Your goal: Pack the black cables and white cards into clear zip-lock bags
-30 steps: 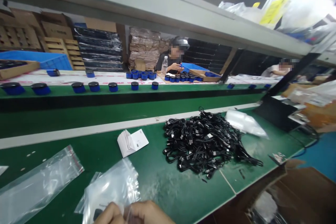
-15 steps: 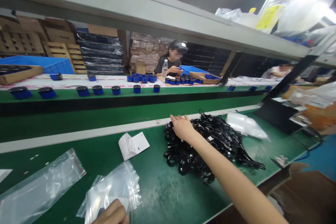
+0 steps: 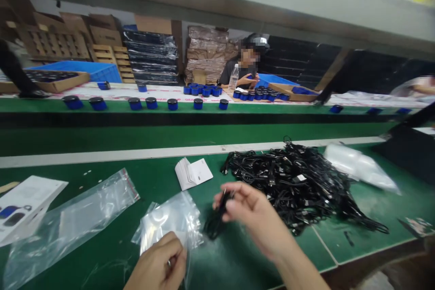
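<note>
The right hand (image 3: 254, 215) hangs over the green surface (image 3: 238, 253) with its grip pinched on a coiled black cable (image 3: 217, 217). The cable's top sits between thumb and fingertips, and the rest of the bundle droops below and to the left of the hand, its lower end close to the surface. The left hand (image 3: 159, 265) is at the bottom edge of the view, its fingers closed on the lower part of a small clear plastic bag (image 3: 173, 224); the bag spreads upward from that grip and lies flat on the surface. The hanging cable is just beside the bag's right edge, near its upper corner, between the 2 hands.

To the right of the right hand lies a large tangled pile of black cables (image 3: 299, 181), apart from the held one. A fanned stack of white leaflets (image 3: 193, 173) rests behind the bag. A longer clear bag with a red strip (image 3: 78, 217) lies to the left, and beside it a printed white box (image 3: 23, 204). A heap of clear bags (image 3: 360, 165) sits at the far right. Beyond, blue round speakers (image 3: 151, 103) stand in a row on the conveyor belt (image 3: 204, 133), and another person (image 3: 246, 70) sits at the far side.
</note>
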`<state>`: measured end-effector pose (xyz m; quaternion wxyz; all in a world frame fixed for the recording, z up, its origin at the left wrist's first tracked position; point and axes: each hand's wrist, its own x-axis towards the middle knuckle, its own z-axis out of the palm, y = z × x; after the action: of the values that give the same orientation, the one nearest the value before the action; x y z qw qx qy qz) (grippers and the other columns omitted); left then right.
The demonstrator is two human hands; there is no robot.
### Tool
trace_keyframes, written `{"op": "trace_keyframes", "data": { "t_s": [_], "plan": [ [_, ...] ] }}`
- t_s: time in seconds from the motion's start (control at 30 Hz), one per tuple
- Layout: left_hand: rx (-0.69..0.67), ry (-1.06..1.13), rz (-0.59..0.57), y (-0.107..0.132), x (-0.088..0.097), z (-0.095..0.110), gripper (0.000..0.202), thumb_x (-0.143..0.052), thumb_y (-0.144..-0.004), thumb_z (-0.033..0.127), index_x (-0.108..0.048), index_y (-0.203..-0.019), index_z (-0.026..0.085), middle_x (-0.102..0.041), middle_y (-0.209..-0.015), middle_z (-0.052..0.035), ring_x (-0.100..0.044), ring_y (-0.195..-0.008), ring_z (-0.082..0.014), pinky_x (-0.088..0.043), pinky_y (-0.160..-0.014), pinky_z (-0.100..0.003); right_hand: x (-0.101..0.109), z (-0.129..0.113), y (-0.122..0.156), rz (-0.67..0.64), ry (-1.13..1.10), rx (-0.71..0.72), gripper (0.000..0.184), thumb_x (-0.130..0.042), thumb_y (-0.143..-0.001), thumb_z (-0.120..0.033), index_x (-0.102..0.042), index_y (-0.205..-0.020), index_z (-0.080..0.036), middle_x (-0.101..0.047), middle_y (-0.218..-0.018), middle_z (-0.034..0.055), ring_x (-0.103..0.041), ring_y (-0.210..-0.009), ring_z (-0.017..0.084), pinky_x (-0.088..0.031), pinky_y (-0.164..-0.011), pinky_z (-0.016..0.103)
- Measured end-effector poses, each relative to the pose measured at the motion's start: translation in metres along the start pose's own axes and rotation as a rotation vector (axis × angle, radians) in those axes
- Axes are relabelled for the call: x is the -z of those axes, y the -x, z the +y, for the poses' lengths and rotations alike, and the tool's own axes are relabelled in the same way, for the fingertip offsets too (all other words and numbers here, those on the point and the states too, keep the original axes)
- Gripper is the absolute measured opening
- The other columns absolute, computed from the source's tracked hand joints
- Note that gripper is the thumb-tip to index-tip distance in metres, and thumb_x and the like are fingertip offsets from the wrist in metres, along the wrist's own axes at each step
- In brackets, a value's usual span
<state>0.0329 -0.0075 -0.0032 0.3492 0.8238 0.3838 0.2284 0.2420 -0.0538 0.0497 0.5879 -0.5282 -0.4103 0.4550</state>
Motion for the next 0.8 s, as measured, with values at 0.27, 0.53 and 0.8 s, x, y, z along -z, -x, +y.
{"op": "trace_keyframes", "data": {
  "t_s": [0.27,0.53,0.8],
  "plan": [
    [0.045,0.082,-0.073,0.003,0.009,0.001,0.034,-0.038,-0.092,0.033,-0.043,-0.059,0.023,-0.049,-0.064,0.0045,-0.051,-0.056,-0.0109,-0.037,-0.053,-0.019,-0.047,0.066,0.045,0.120,-0.341,-0.062,0.032,-0.078,-0.072,-0.039,-0.065,-0.093,-0.019,-0.072,-0.085,0.0039,-0.067,-0.079,0.014,-0.052,-0.071,0.023],
    [0.062,0.064,0.004,0.008,0.011,0.011,0.032,-0.041,-0.092,0.036,-0.055,-0.066,0.022,-0.053,-0.089,-0.0011,-0.060,-0.081,-0.0137,-0.043,-0.073,-0.019,-0.060,0.079,0.055,0.384,-0.248,0.145,0.020,-0.075,-0.076,-0.038,-0.066,-0.087,-0.024,-0.070,-0.092,0.0028,-0.067,-0.085,0.013,-0.053,-0.071,0.017],
    [0.103,0.047,-0.036,0.012,0.009,0.007,0.034,-0.037,-0.092,0.038,-0.056,-0.068,0.022,-0.051,-0.097,-0.0043,-0.060,-0.089,-0.0166,-0.044,-0.077,-0.022,-0.079,0.101,0.056,0.476,-0.120,0.301,0.014,-0.070,-0.081,-0.033,-0.059,-0.084,-0.025,-0.068,-0.088,0.0009,-0.068,-0.077,0.013,-0.056,-0.065,0.016]
  ]
}}
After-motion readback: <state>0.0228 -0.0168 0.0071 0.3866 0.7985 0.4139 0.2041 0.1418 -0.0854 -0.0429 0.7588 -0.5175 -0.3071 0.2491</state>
